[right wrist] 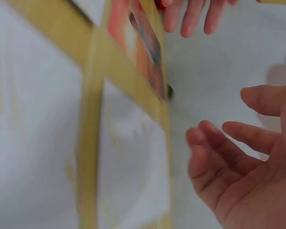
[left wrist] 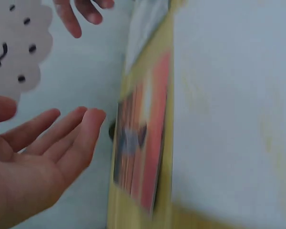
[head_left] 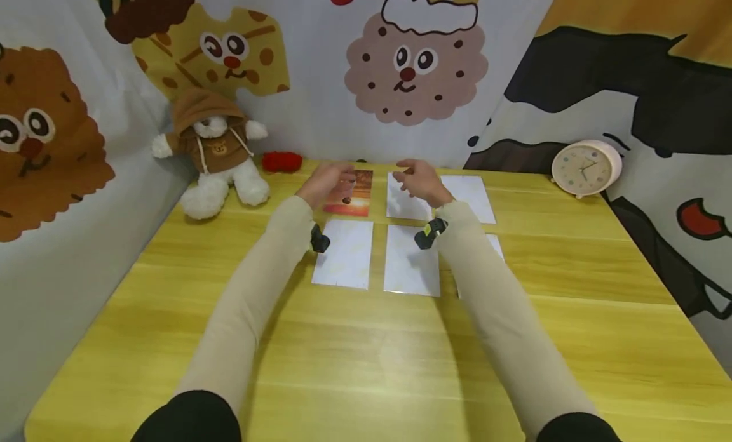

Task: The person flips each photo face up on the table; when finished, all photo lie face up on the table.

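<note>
My left hand [head_left: 327,185] hovers above a picture card [head_left: 360,197] with an orange and red sunset-like scene. It holds nothing, and its fingers are loosely bent in the left wrist view. The right hand [right wrist: 243,171] also holds nothing, its fingers gently curved and thumb apart. In the head view it is over a white card [head_left: 402,204] in the back row. More white cards lie around: one at the back right [head_left: 474,200], one at the front left [head_left: 343,258], one at the front middle [head_left: 408,270]. My right forearm hides most of another card [head_left: 495,242].
A plush toy [head_left: 214,153] in a brown hoodie sits at the table's back left, beside a red object [head_left: 281,161]. At the back right stands a pink round clock [head_left: 586,169]. Printed curtain [head_left: 314,112] hangs behind the wooden table [head_left: 354,359].
</note>
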`<control>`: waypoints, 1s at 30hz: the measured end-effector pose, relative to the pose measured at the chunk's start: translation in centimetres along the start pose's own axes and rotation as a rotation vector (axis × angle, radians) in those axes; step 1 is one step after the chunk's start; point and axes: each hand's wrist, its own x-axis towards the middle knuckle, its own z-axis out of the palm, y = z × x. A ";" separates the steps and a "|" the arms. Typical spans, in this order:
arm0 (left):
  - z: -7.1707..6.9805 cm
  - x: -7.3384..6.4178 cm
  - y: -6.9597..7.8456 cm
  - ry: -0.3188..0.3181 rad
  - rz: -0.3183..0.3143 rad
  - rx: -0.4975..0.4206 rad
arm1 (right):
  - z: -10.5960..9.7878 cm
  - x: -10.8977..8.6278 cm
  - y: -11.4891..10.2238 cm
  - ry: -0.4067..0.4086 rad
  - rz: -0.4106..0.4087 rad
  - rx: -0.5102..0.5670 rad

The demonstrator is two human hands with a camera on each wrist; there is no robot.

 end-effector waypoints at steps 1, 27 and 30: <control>0.4 -0.1 0.3 -0.042 0.003 -0.018 | -0.7 -0.3 0.2 0.006 -0.001 -0.015; 6.4 0.1 -0.7 -0.223 -0.036 -0.080 | -4.0 -4.0 5.9 -0.018 0.179 0.021; 6.6 0.2 -0.7 -0.215 -0.036 -0.069 | -3.7 -4.0 5.8 -0.006 0.198 0.050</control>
